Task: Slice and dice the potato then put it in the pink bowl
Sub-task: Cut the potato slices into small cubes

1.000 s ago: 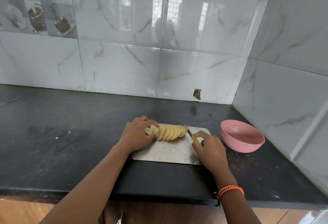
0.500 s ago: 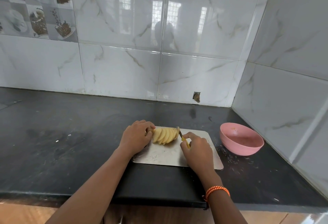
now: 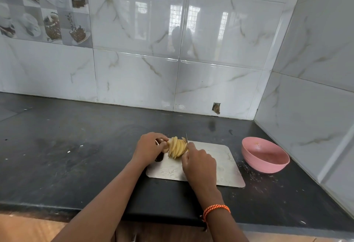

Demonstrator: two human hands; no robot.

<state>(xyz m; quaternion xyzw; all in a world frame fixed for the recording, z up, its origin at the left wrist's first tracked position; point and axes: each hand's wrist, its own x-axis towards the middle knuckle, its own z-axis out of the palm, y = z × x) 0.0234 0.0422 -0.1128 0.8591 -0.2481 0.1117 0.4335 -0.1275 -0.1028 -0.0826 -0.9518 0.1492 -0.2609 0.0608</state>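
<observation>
1. Across the dark worktop (image 3: 76, 146) we see the largest things first: white marble-look tiles behind and to the right, and a corner where the two walls meet.
2. On the worktop lies a pale board (image 3: 228, 165), and well to its right, apart from it, stands the pink bowl (image 3: 265, 157), which looks empty apart from a few specks.
3. Our left hand (image 3: 148, 149) rests at the board's far left corner, its fingers (image 3: 162, 139) curled narrowly round the left end of the potato (image 3: 177, 149), pinching it steady.
4. Our right hand (image 3: 199, 162) is closed round a knife (image 3: 186, 138); only the blade tip shows above the potato's right side, and the handle is hidden in the fist.
5. The potato sits on the board between the two hands, already cut into thin slices that stand fanned together on edge, touching one another.
6. We judge the slicing near done and the dicing not yet begun; nothing has gone into the bowl.
7. The slices look light, stiff and brittle enough to snap, and their wet cut faces will likely be slippery, so the fan may slide apart or topple if pressed unevenly.
8. We would hold the stack from its ends and top with curled fingertips, keeping them clear of the blade, and later scoop the pieces from beneath.
</observation>
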